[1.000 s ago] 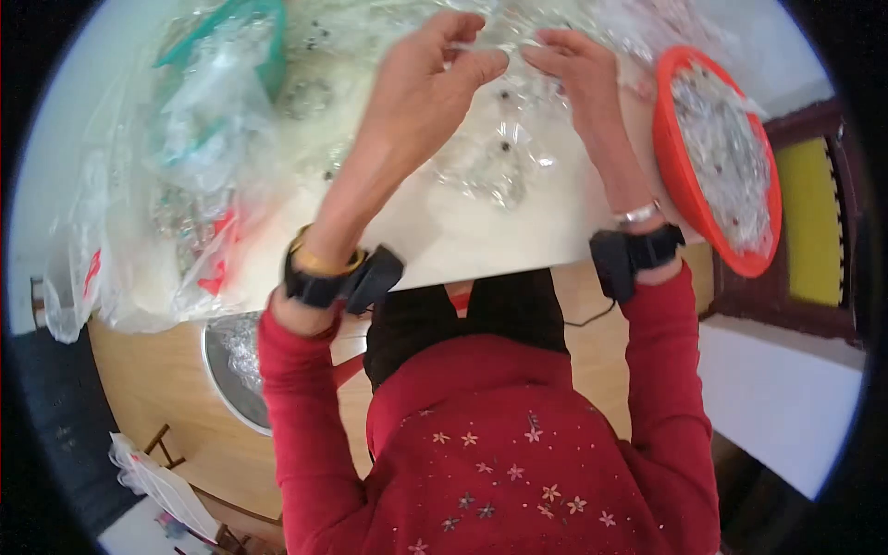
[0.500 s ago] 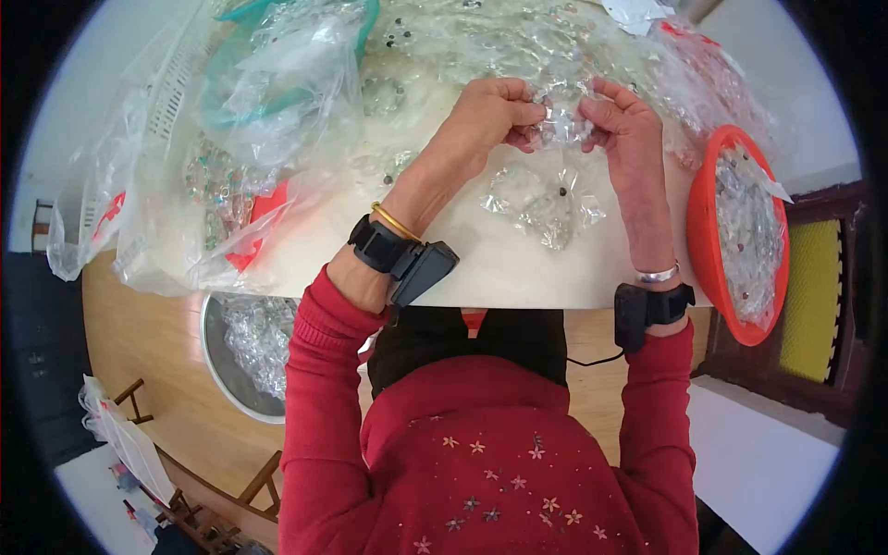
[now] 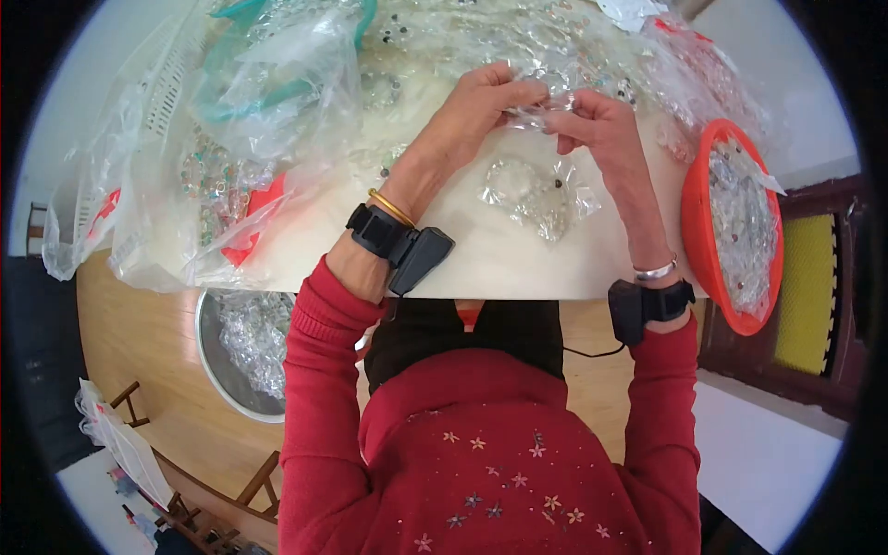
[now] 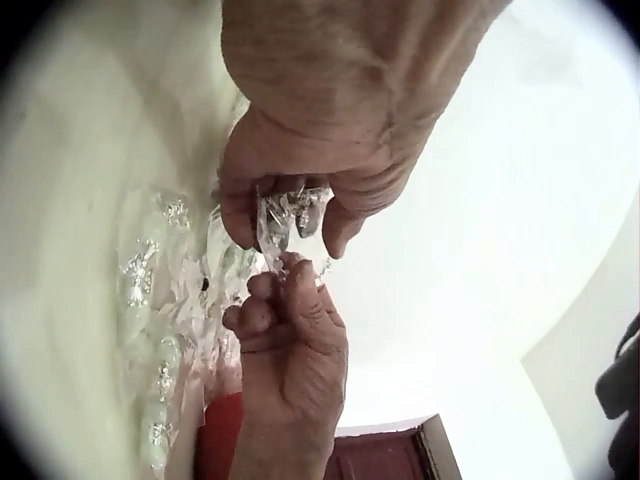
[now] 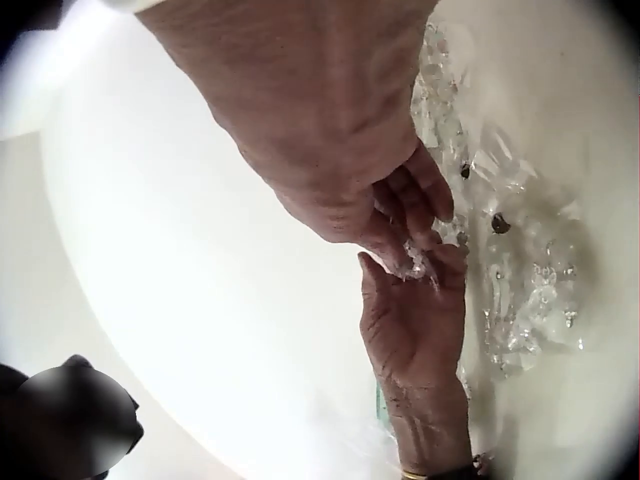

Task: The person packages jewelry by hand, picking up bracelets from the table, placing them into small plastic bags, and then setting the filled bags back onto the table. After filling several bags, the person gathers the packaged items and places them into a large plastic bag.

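Note:
A small clear plastic bag (image 4: 278, 222) is stretched between the two hands above the table. My left hand (image 3: 495, 104) grips one end, thumb and fingers either side of it. With thumb and fingertips, my right hand (image 3: 606, 129) pinches the other end, close to the left fingertips. In the right wrist view only a crumpled bit of the bag (image 5: 415, 262) shows between the hands; the fingers hide the rest. Just below the hands, a clear bag with a pale beaded bracelet (image 3: 527, 199) lies on the white table (image 3: 444, 250).
Many clear bags (image 3: 472, 42) cover the table's far side. A red basin (image 3: 696, 231) full of bagged pieces stands at the right edge. On the left are a teal basin (image 3: 363, 28) under plastic and a large bag of beads (image 3: 217, 199). A metal basin (image 3: 215, 361) sits on the floor.
The hands were apart on either side of the bag half a second ago; now they are closer together, the right one having moved left. The head view has also shifted since the first frame.

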